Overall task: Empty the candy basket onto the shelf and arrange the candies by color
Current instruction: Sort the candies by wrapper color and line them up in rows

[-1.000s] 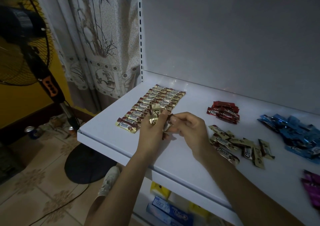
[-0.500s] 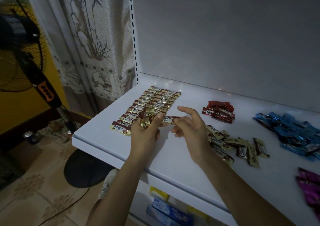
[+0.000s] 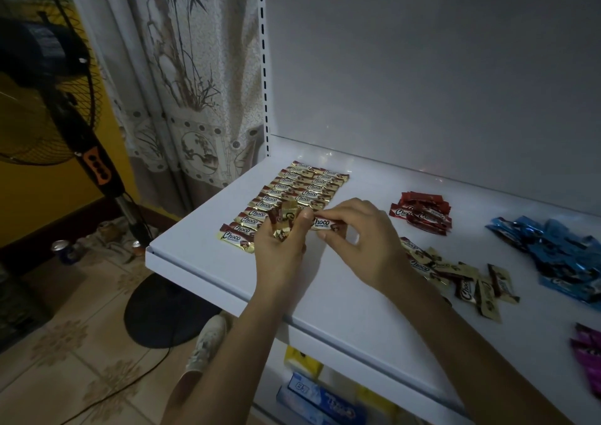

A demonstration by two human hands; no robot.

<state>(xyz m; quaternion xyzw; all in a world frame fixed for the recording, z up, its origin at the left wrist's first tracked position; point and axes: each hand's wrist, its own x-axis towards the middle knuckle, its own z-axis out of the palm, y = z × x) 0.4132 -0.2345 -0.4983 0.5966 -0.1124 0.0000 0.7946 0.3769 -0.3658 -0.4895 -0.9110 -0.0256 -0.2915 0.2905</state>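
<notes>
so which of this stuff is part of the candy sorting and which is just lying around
Job: shelf, gold rows, gold bunch in the left hand, gold candy pinched by the right hand, gold pile, red pile, blue pile, purple candies.
Lying about: fan, can on the floor, curtain, boxes on the lower shelf.
</notes>
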